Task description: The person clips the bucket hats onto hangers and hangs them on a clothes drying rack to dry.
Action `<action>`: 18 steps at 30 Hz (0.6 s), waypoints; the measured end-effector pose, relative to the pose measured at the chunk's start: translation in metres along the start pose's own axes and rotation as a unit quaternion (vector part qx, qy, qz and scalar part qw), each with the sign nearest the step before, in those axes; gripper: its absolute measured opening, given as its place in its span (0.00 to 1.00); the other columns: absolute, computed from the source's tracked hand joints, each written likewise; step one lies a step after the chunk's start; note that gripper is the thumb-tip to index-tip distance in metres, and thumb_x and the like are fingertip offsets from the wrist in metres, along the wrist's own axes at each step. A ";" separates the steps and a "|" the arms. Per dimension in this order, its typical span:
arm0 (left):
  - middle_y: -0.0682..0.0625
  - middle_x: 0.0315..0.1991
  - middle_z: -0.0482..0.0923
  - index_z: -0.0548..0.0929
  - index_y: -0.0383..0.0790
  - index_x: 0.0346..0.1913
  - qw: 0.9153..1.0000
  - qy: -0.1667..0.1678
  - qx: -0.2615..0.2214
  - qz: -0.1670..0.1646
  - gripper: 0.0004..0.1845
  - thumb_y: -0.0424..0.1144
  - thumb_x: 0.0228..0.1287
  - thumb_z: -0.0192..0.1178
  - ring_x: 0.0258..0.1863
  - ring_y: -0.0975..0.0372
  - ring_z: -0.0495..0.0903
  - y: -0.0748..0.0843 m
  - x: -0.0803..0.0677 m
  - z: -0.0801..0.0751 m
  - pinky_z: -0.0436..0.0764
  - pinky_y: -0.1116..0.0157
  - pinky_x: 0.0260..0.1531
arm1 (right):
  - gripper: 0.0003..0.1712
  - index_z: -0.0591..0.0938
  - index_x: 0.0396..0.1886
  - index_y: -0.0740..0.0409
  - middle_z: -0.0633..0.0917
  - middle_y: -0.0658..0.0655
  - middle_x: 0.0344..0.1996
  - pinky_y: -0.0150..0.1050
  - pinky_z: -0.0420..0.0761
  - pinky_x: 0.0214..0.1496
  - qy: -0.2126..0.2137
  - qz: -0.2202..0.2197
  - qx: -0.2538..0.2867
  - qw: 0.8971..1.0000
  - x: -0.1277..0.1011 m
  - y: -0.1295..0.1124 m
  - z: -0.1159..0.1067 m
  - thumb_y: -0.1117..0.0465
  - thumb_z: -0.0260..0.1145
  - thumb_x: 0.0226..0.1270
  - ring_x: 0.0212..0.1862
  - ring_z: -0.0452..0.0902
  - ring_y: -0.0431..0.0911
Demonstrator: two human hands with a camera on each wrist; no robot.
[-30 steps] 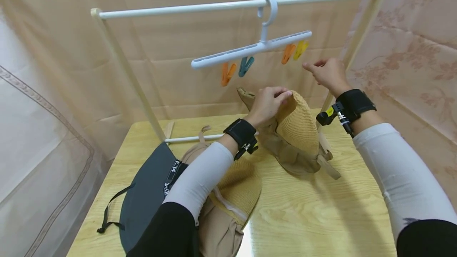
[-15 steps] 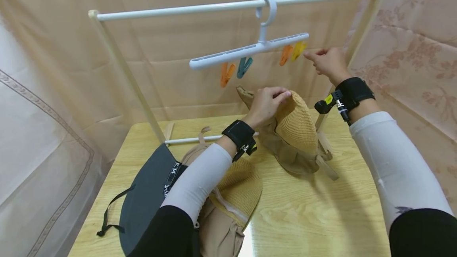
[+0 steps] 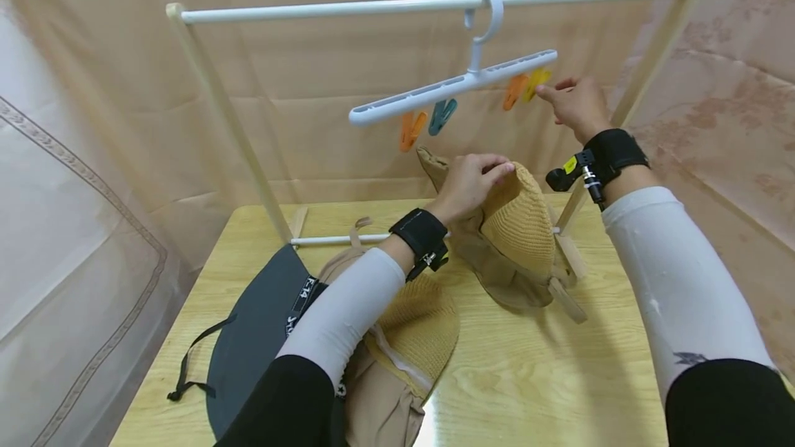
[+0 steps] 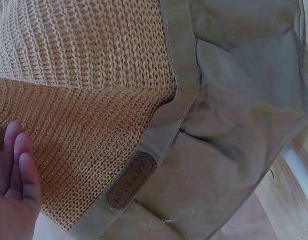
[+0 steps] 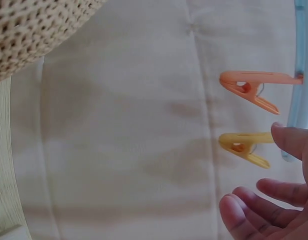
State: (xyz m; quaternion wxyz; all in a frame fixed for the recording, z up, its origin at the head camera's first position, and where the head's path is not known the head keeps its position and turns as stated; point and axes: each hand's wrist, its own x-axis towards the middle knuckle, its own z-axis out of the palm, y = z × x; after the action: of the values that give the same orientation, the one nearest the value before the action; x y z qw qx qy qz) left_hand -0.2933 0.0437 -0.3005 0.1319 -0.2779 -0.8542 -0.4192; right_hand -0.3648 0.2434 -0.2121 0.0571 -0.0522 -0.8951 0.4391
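My left hand (image 3: 467, 181) pinches the top of a tan hat's knitted crown (image 3: 522, 219); its cloth brim hangs below, close over the table. In the left wrist view, a leather label (image 4: 131, 180) shows on the hat's band (image 4: 181, 65). My right hand (image 3: 579, 107) is raised to the right end of a pale blue hanger (image 3: 453, 87). In the right wrist view its thumb is at the upper leg of the yellow clip (image 5: 238, 139), while the other fingers stand apart from it. Beside that hangs an orange clip (image 5: 246, 82).
The hanger hooks over a white rail (image 3: 341, 10) between two cream posts. A teal clip (image 3: 442, 117) and another orange clip (image 3: 411, 132) hang at its left half. Under my left arm lie a dark grey hat (image 3: 254, 343) and a second knit-crowned hat (image 3: 428, 323) on the wooden table (image 3: 528, 378).
My right hand has risen slightly and come up to the yellow clip. The left hand keeps hold of the hat in nearly the same spot. The head view has shifted a little.
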 end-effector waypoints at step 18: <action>0.52 0.36 0.87 0.87 0.44 0.48 0.999 -0.036 -0.015 -0.002 0.15 0.47 0.73 0.54 0.33 0.69 0.81 0.012 0.003 0.015 0.75 0.78 0.34 | 0.41 0.62 0.75 0.49 0.71 0.51 0.61 0.23 0.79 0.33 -0.001 0.017 0.187 0.982 0.010 0.013 -0.001 0.44 0.63 0.65 0.42 0.71 0.38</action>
State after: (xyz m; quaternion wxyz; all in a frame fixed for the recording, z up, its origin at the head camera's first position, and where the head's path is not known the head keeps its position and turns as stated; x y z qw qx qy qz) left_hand -0.2887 0.0625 -0.3013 0.0963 -0.2934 -0.8526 -0.4216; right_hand -0.3744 0.2534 -0.2217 0.0573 -0.0558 -0.7965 0.5993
